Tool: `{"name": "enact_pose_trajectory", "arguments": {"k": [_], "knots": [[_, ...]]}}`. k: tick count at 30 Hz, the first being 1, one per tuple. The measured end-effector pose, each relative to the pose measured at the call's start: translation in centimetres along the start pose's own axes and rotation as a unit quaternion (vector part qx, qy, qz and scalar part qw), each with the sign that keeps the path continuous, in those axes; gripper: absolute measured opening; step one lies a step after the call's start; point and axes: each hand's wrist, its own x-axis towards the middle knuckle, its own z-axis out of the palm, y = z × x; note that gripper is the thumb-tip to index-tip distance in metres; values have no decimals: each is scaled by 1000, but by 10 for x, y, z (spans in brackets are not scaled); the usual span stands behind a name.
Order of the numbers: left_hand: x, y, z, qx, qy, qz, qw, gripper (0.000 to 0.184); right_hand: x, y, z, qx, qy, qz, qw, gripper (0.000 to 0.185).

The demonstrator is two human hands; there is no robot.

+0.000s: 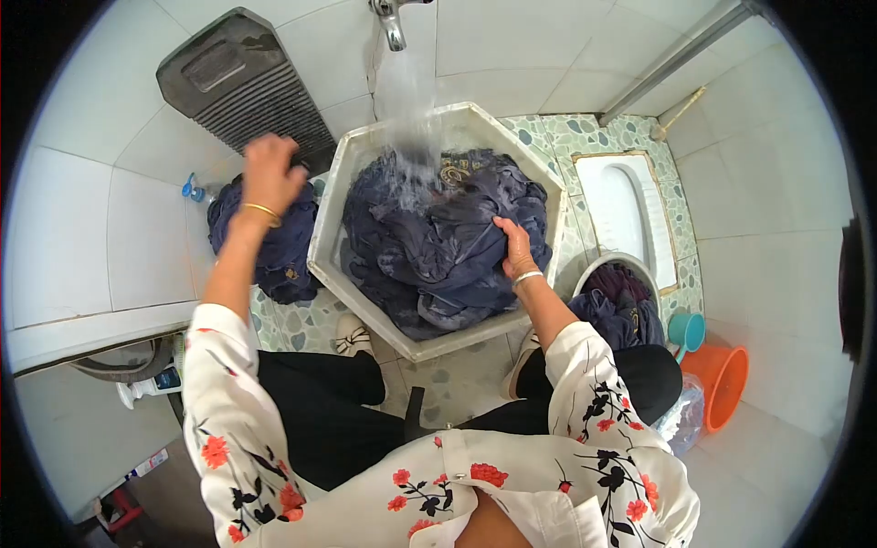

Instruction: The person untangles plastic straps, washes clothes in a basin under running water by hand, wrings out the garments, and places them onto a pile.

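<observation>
Dark navy wet clothes (429, 265) fill a white hexagonal basin (327, 219) in front of me. Water (408, 110) pours onto them from a tap (393, 26) on the wall. My right hand (516, 247) grips the cloth at the basin's right side, thumb on top and the other fingers partly hidden. My left hand (271, 173), slightly blurred, is raised left of the basin with fingers loosely curled and apart, nothing visible in it. Beneath it lies another dark navy heap of clothes (288, 247). A dark ridged washboard (247, 82) leans on the wall behind that hand.
A squat toilet (626, 210) is set in the pebble-patterned floor at right. Nearer me stand a bucket of dark clothes (621, 306), a teal dipper (687, 331) and an orange bucket (722, 388). My knees flank the basin. A cabinet shelf (100, 333) borders the left.
</observation>
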Motion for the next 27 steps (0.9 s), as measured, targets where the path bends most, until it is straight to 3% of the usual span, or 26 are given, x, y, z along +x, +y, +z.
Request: {"name": "enact_pose_trajectory", "arguments": {"k": [3,4,5,6,8,10,11,12,14,15,16,18,21,23,24,26,27], "knots": [[-52,47,69,-86,-199,-37,976,42,3,9,-10,21,-9,44,999,40],[-56,66,80,-229,-318,-62,918,55,-3,8,-9,32,-22,69,997,40],[-84,84,114,-270,-264,-35,925,70,-17,-1,-2,25,-31,72,997,38],[-81,118,100,-307,-361,-21,880,91,-29,-10,5,21,-32,69,997,38],[-109,176,110,-286,-357,-36,888,104,-50,-29,23,-23,-14,81,996,27],[-111,213,109,-315,-317,-119,887,112,-68,-47,39,-8,-41,86,995,25],[-110,219,108,-355,-224,-173,891,98,-75,-54,43,-18,-69,67,995,25],[-108,214,110,-355,-223,-173,891,98,-84,-62,49,-28,-96,50,994,25],[-99,197,117,-401,-163,-231,871,71,-103,-74,56,-42,-83,27,995,25],[-91,191,110,-465,-75,-220,854,53,-106,-78,59,-21,-112,15,993,23],[-81,185,102,-503,-74,-234,829,53,-109,-83,65,1,-142,2,990,21],[-59,177,67,-469,-22,-211,857,51,-115,-97,78,23,-169,-39,985,20],[-25,169,38,-528,59,-205,822,47,-135,-132,93,30,-223,-101,969,19],[0,165,16,-616,69,-213,755,43,-147,-157,103,14,-255,-128,959,19],[15,162,9,-604,104,-198,765,40,-152,-167,109,23,-262,-157,952,20],[41,169,-34,-644,138,-176,732,37,-160,-186,116,33,-265,-182,946,21],[52,171,-46,-691,156,-162,687,37,-163,-195,120,36,-279,-239,929,23]]}}
